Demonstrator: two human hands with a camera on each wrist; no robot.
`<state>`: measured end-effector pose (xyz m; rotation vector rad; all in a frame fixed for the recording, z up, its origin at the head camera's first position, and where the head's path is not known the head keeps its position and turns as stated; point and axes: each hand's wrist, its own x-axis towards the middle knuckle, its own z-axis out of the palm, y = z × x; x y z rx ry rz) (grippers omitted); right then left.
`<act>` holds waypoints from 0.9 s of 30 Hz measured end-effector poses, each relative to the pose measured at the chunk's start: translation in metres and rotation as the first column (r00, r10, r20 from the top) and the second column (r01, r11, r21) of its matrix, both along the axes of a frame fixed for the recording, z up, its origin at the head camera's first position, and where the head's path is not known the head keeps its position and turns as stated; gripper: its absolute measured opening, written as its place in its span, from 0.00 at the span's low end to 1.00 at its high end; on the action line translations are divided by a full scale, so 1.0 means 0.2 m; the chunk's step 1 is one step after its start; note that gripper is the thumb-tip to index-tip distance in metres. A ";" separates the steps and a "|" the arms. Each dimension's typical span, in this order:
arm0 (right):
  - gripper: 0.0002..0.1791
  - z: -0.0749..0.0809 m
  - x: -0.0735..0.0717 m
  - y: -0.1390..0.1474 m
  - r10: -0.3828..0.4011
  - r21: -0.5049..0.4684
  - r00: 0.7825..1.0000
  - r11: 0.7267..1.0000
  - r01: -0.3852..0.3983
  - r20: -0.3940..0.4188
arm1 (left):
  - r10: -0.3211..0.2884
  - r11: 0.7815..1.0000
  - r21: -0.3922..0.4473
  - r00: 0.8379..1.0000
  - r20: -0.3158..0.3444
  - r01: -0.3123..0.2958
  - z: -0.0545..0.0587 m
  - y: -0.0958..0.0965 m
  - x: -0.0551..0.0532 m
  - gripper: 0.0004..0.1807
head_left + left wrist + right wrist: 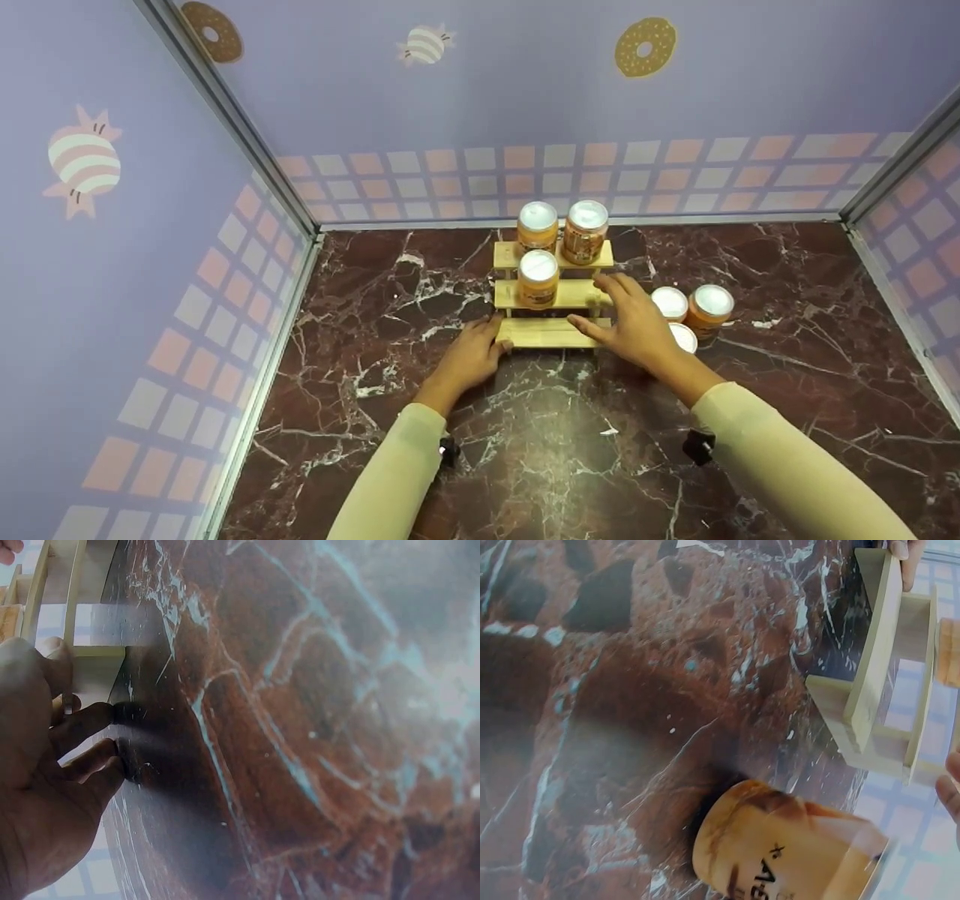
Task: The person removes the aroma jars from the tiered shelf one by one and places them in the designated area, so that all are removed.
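A three-step wooden display rack [553,333] stands on the marble-patterned surface. Two orange cans with silver lids, a left one [538,225] and a right one [586,234], stand on its top step. Another can [538,281] sits at the left of the middle step. My left hand [474,351] grips the left end of the bottom step, with thumb and index finger at the board and other fingertips down on the surface [262,727]. Beside the rack's right end, my right hand [634,322] holds nothing, its thumb and fingers spread apart near the middle and bottom steps.
To the right of the right hand, three more cans stand close together: a rear left one [669,301], a right one [711,311] and a front one [682,339] partly hidden by that hand. Patterned walls [465,97] enclose the back and sides.
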<state>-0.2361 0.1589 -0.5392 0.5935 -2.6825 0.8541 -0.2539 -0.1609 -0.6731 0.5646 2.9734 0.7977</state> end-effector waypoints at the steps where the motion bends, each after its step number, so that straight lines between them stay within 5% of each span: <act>1: 0.46 0.00 0.00 -0.01 0.000 0.000 1.000 1.000 0.000 0.005 | 0.001 1.000 -0.005 1.000 0.005 -0.001 0.00 0.00 0.00 0.40; 18: 0.49 0.06 -0.05 -0.16 0.006 0.006 0.987 1.000 -0.007 0.159 | 0.003 0.999 -0.049 1.000 -0.015 -0.004 0.00 0.01 0.01 0.39; 27: 0.52 0.07 -0.08 -0.23 -0.001 0.009 0.990 1.000 0.000 0.141 | -0.001 0.998 -0.061 1.000 -0.023 -0.001 0.00 0.01 0.01 0.40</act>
